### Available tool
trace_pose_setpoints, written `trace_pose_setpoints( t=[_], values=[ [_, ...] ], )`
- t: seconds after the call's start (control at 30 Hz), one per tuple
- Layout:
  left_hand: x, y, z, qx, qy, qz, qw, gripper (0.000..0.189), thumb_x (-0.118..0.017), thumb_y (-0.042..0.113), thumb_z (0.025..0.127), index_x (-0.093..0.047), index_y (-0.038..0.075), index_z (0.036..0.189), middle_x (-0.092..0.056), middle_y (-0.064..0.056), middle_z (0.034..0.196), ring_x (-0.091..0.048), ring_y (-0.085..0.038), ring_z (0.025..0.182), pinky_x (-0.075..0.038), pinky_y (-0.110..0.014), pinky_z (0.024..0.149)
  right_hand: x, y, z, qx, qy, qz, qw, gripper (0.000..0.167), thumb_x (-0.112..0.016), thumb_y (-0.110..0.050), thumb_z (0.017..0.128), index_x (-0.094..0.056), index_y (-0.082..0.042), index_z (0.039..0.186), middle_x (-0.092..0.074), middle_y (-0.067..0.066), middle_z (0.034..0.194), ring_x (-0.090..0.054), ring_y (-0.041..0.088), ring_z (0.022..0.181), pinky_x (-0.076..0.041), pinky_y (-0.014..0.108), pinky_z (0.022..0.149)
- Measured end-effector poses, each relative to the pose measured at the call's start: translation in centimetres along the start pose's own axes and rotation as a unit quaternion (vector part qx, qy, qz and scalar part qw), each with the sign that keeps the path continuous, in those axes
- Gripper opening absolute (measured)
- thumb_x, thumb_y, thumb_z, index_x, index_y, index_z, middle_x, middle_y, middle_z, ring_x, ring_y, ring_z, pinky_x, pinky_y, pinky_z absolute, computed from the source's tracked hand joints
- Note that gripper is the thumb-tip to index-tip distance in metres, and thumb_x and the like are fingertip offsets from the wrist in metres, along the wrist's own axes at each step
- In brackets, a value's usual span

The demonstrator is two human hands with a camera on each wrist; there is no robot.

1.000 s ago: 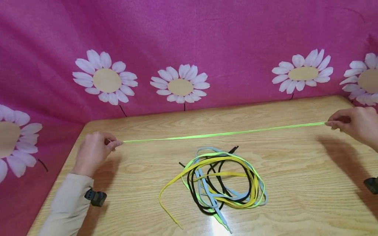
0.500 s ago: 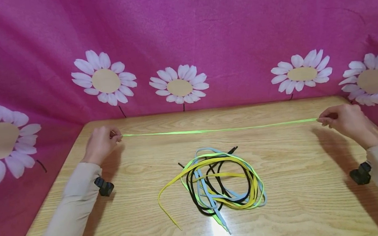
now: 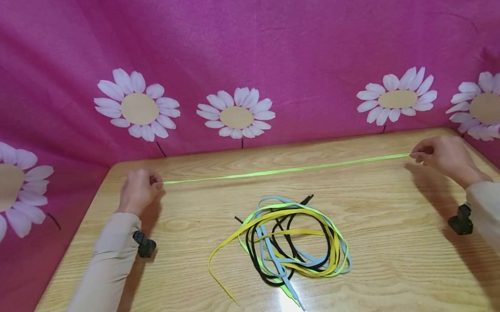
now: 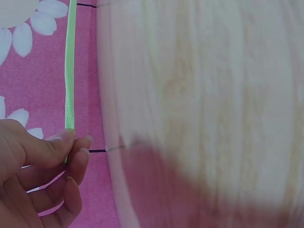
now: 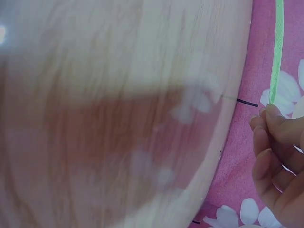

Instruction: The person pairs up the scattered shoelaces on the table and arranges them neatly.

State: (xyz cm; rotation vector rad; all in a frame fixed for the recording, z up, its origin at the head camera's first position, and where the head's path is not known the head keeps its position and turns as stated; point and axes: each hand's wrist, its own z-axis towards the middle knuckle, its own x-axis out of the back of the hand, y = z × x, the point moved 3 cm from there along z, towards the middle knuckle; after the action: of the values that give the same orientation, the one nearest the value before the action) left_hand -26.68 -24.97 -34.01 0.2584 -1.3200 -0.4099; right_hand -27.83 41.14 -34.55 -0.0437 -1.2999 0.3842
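A neon green shoelace [image 3: 269,172] runs nearly straight between both hands above the far part of the table, slightly higher at the right. My left hand [image 3: 138,190] pinches its left end between thumb and fingers; in the left wrist view the flat woven lace [image 4: 70,80] rises from that pinch. The right end is pinched by my right hand [image 3: 446,159], and the right wrist view has the lace [image 5: 276,52] leaving the fingertips. Nearer me, a loose coil of yellow [image 3: 221,244], black [image 3: 252,253], light blue [image 3: 271,242] and green shoelaces lies on the table.
The wooden table [image 3: 189,278] ends at the back against a pink cloth [image 3: 302,34] printed with large white daisies. More of this cloth hangs along the left side. Each sleeve carries a small black wrist camera [image 3: 144,244].
Both hands have moved inward and somewhat farther away, the right one more, with the green lace still stretched between them. The coil of laces has stayed put.
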Motion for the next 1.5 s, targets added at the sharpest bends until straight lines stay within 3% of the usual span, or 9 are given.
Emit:
trace_pose_setpoints(
  t=[0.27, 0.53, 1.13, 1.5],
  values=[
    [-0.5, -0.6, -0.1, 0.014, -0.023, -0.002, 0.9996, 0.011, -0.06, -0.004, 0.083, -0.069, 0.001, 0.081, -0.067, -0.014, 0.078, -0.06, -0.032, 0.078, -0.046, -0.044, 0.063, -1.0, -0.1, 0.8, -0.01, -0.023, 0.02, 0.9995, 0.005, -0.069, -0.001, 0.082, -0.072, 0.001, 0.085, -0.068, 0.013, 0.074, -0.059, 0.024, 0.069, -0.042, 0.034, 0.058],
    [-0.8, -0.7, -0.1, 0.013, -0.023, 0.01, 0.9996, 0.008, -0.063, -0.003, 0.083, -0.069, 0.001, 0.082, -0.066, -0.015, 0.08, -0.06, -0.034, 0.08, -0.046, -0.046, 0.064, -1.7, 0.5, 0.6, -0.036, -0.044, 0.017, 0.9982, 0.007, -0.07, -0.006, 0.084, -0.072, -0.001, 0.089, -0.068, 0.017, 0.08, -0.06, 0.037, 0.079, -0.043, 0.038, 0.06],
    [-1.3, -1.0, 0.0, 0.021, -0.04, 0.022, 0.9987, 0.007, -0.068, -0.001, 0.081, -0.068, 0.004, 0.077, -0.064, -0.012, 0.077, -0.059, -0.031, 0.078, -0.046, -0.044, 0.064, -2.2, 1.2, 0.3, -0.058, -0.089, 0.016, 0.9942, 0.01, -0.074, -0.017, 0.085, -0.074, -0.008, 0.088, -0.068, 0.014, 0.083, -0.058, 0.034, 0.082, -0.043, 0.037, 0.057],
    [-1.4, -1.1, 0.0, 0.019, -0.048, 0.025, 0.9984, 0.008, -0.072, 0.002, 0.082, -0.069, 0.004, 0.074, -0.066, -0.011, 0.077, -0.06, -0.031, 0.079, -0.047, -0.045, 0.066, -2.3, 1.2, 0.2, -0.061, -0.086, 0.02, 0.9942, 0.007, -0.075, -0.015, 0.084, -0.074, -0.008, 0.086, -0.069, 0.012, 0.082, -0.058, 0.031, 0.08, -0.041, 0.035, 0.058]
  ],
)
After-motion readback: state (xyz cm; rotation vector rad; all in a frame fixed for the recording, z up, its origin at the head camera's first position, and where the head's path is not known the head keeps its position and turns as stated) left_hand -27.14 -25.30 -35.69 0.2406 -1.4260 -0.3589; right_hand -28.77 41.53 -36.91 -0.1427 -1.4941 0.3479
